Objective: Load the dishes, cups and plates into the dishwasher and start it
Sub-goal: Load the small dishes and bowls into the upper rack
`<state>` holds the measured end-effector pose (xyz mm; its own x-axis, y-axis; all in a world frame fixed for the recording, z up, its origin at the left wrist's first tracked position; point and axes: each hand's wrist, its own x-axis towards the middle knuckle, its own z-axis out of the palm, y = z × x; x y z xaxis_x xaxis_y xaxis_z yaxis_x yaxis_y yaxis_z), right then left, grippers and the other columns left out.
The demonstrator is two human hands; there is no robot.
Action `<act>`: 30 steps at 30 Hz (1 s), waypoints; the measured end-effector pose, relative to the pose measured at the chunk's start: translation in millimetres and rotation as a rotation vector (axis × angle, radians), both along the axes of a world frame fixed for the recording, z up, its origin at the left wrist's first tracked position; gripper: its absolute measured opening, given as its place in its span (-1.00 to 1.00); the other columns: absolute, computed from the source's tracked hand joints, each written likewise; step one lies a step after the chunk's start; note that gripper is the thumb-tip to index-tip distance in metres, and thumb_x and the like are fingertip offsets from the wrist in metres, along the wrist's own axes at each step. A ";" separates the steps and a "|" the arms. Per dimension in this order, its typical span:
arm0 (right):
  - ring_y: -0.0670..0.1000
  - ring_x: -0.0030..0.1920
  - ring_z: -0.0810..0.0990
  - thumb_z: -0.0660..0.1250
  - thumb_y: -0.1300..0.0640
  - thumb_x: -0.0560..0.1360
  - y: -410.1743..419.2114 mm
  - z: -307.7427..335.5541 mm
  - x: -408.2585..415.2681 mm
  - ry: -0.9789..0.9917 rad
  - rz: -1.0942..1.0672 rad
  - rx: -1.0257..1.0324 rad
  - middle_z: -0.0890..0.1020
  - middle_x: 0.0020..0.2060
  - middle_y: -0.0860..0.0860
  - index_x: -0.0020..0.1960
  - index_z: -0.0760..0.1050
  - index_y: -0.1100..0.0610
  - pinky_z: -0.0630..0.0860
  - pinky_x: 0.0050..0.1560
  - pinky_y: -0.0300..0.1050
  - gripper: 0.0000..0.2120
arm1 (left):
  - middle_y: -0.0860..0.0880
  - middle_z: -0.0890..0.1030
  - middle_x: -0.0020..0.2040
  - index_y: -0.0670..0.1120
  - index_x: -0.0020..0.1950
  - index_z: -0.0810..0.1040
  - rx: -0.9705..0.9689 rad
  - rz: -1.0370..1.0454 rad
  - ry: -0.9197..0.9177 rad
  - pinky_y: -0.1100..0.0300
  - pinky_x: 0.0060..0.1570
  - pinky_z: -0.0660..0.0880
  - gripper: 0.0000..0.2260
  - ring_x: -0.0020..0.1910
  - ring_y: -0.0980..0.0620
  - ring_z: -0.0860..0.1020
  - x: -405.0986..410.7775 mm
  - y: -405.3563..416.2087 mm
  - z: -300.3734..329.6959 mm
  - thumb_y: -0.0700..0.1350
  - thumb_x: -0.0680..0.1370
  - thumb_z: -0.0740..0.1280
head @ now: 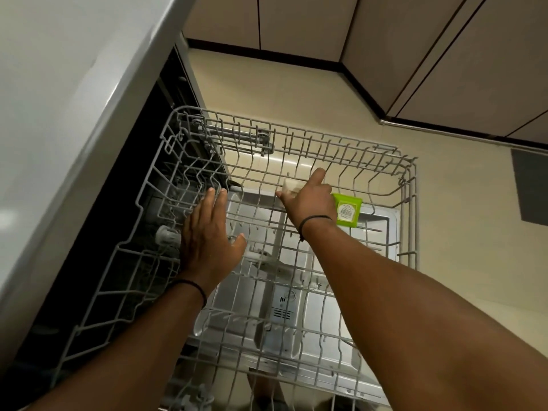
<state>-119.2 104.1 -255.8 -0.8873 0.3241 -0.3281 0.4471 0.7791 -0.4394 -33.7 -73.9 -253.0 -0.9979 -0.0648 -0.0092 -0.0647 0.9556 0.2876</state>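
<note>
The grey wire dishwasher rack [409,185] is pulled out over the open steel door [382,223]; no dishes show in it. My right hand [308,200] reaches into the rack's far middle and grips a small green container [348,210] with a barcode label on its base. A whitish part of the container pokes out left of the fingers. My left hand [207,235] lies flat with straight fingers over the rack's left side, near the tines, holding nothing.
A grey countertop edge [74,114] overhangs the dishwasher's dark opening [142,161] on the left. Beige floor [462,232] lies beyond the rack. Cabinet fronts [444,54] stand at the top right, and a dark mat [530,188] lies at the right edge.
</note>
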 end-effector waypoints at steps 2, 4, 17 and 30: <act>0.23 0.07 0.54 0.41 -0.22 0.43 5.7 14.9 11.0 0.032 0.052 0.043 0.48 0.12 0.19 0.35 0.14 0.10 0.52 -0.09 0.03 -0.29 | -0.12 0.18 0.56 -0.09 0.56 0.16 -0.008 0.009 -0.034 -0.11 0.42 0.20 -0.17 0.51 -0.12 0.20 1.7 4.9 10.5 0.02 0.39 0.48; 0.22 0.11 0.51 0.37 -0.23 0.45 11.3 33.7 25.8 0.057 0.137 0.125 0.47 0.14 0.18 0.37 0.17 0.12 0.52 -0.03 0.07 -0.31 | -0.10 0.09 0.59 -0.06 0.59 0.08 -0.025 0.015 -0.086 -0.09 0.48 0.10 -0.16 0.55 -0.11 0.11 6.9 13.4 25.8 0.05 0.43 0.44; 0.18 0.31 0.40 0.33 -0.18 0.45 -7.8 228.3 108.3 0.518 0.743 0.229 0.44 0.32 0.16 0.34 0.35 0.13 0.31 0.35 0.12 -0.42 | -0.09 -0.07 0.60 -0.03 0.59 -0.13 -0.133 0.257 0.066 -0.04 0.53 -0.01 -0.28 0.57 -0.09 -0.04 116.7 38.9 231.4 0.02 0.56 0.23; 0.15 0.50 0.19 0.25 -0.15 0.53 -159.8 368.7 267.2 0.660 1.363 -0.003 0.25 0.49 0.14 0.54 0.08 0.14 0.13 0.48 0.10 -0.29 | -0.20 0.15 0.55 -0.11 0.56 0.12 -0.308 0.999 0.201 -0.10 0.44 0.17 -0.26 0.49 -0.23 0.17 386.6 -78.1 370.1 0.02 0.45 0.32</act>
